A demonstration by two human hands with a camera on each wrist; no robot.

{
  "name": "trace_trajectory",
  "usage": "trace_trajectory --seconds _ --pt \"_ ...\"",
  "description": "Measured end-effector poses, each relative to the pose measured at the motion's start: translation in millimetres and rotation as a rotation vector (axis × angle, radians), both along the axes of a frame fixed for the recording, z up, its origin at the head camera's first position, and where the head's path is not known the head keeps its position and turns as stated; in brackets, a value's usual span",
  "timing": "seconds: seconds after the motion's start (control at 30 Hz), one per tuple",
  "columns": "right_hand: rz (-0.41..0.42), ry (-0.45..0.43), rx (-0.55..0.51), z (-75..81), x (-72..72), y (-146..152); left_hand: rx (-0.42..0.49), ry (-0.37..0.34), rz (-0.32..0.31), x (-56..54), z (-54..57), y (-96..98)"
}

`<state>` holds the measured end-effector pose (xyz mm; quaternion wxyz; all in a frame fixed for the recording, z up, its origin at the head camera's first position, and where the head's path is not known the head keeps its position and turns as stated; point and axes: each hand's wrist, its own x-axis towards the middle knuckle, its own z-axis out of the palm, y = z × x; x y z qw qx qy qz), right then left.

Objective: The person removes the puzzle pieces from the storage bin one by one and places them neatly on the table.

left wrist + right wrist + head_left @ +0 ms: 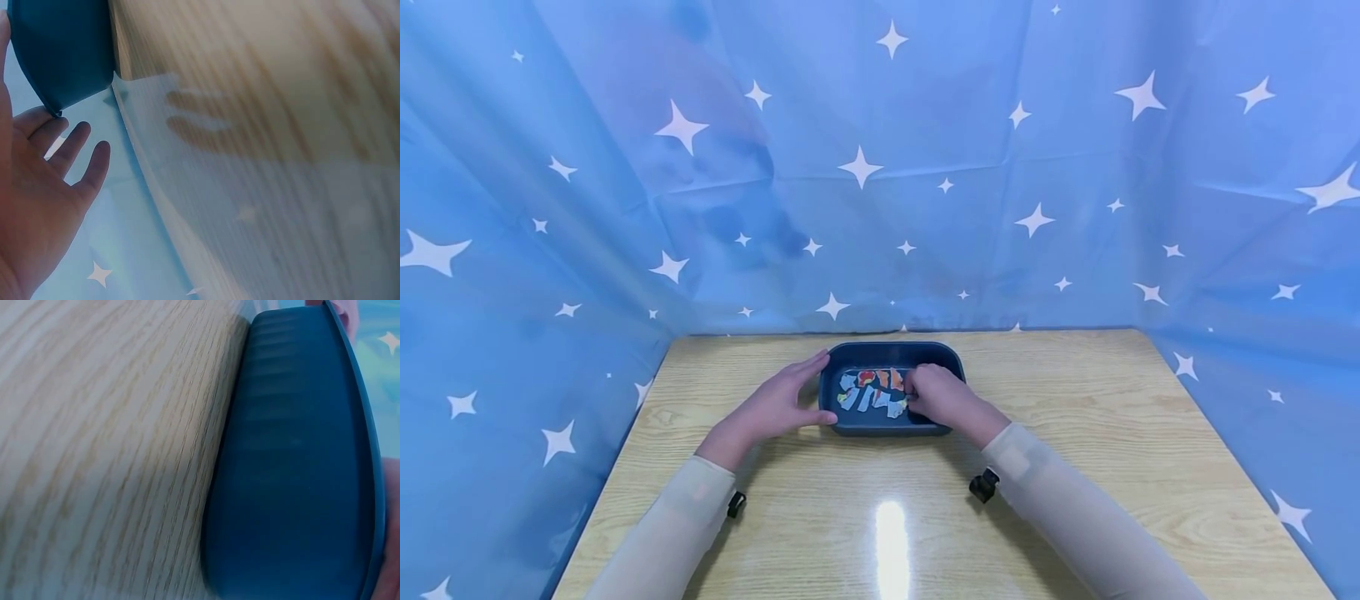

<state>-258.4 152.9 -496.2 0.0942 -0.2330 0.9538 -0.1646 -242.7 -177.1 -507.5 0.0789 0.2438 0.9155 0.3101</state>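
Note:
In the head view a dark blue rectangular tray (891,430) with raised walls stands on the table. Several small flat irregular pieces (882,399), light blue, white, orange and red like bits of a picture, lie on its bottom. My left hand (778,400) spans the tray's left end, thumb near the front corner, fingers extended toward the back corner. The left wrist view shows a finger touching the rim, the others apart from it. My right hand (942,395) reaches inside the tray at the right, fingers bent down beside the pieces; its fingertips are hidden.
The tray rests toward the back of a light wooden table (1075,433). A blue curtain (887,250) with white stars hangs behind and at both sides. Small black devices (983,485) sit at both wrists. Light glares off the table's front middle.

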Motion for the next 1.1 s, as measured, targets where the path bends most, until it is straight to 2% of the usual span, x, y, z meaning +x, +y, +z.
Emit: trace_trajectory --seconds 0.47,0.8,1.1 --pt "-0.007 0.077 -0.058 2.5 4.1 2.7 -0.007 -0.008 0.002 0.7 0.2 1.1" --pt "-0.01 0.13 -0.182 3.7 4.9 10.1 -0.019 0.002 0.003 0.8 1.1 1.4" --pt "-0.073 0.131 -0.242 14.8 8.1 22.4 -0.028 0.02 -0.006 0.2 1.4 1.5"
